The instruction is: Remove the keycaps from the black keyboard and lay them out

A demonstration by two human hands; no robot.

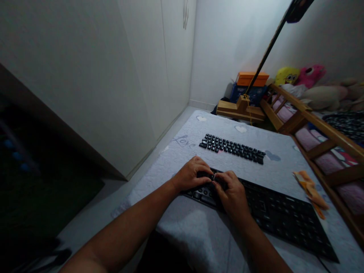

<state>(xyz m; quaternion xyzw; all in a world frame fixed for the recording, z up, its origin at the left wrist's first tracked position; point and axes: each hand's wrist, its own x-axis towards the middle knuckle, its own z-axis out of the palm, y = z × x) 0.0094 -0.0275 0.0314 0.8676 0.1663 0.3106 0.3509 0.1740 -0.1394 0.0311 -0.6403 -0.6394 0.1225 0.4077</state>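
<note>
A long black keyboard [278, 212] lies slanted across the cloth-covered surface. Over its left part, my left hand [193, 173] has its thumb and fingers pinched together. My right hand [231, 189] is beside it, also pinched, with its fingertips nearly meeting the left ones. Something small and light shows between the fingertips, too small to make out. Beyond the keyboard, rows of loose black keycaps [233, 148] are laid out in keyboard order on the cloth.
An orange cloth [311, 189] lies right of the keyboard. Past the cloth-covered surface [182, 223] stand a wooden base [241, 108] with a dark pole, an orange box [252, 79] and a wooden bed rail [321, 121] with plush toys behind. A pale cabinet [122, 76] rises at left.
</note>
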